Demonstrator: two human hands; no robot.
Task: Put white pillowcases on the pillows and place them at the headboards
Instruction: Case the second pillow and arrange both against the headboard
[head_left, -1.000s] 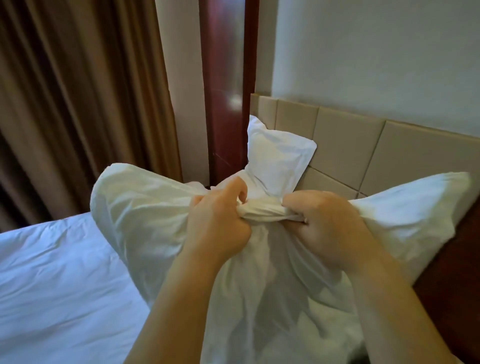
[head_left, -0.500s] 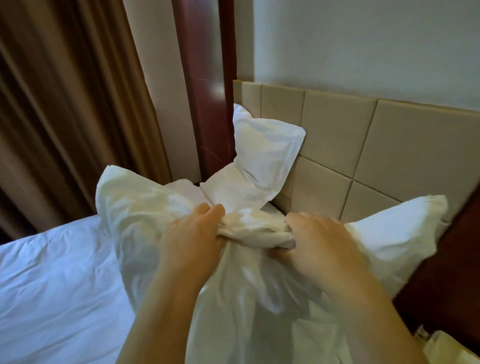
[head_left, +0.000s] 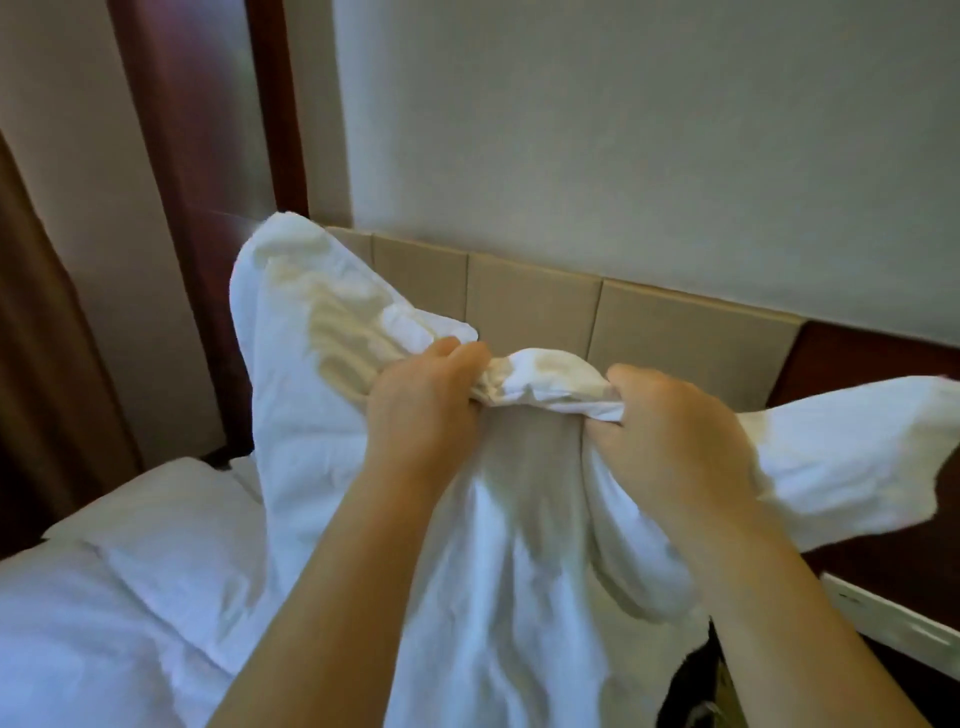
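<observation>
I hold a white pillowcase with a pillow inside (head_left: 322, 395) up in front of the beige padded headboard (head_left: 675, 338). My left hand (head_left: 421, 410) grips the bunched top edge of the fabric from the left. My right hand (head_left: 670, 426) grips the same bunched edge from the right. One corner sticks up at the upper left, another corner (head_left: 857, 457) juts out to the right. The cloth hangs down between my forearms. A second white pillow (head_left: 171, 525) lies flat on the bed at lower left.
White bed sheet (head_left: 62, 649) fills the lower left. A dark red wooden post (head_left: 208, 208) stands left of the headboard, with brown curtain (head_left: 31, 364) beside it. Dark red panel and a white ledge (head_left: 893, 618) sit at right. A dark object (head_left: 691, 686) shows at the bottom.
The pillow has risen and tilted, its left corner now standing high against the post. The view has swung left and up, hiding the pillow that leaned at the headboard.
</observation>
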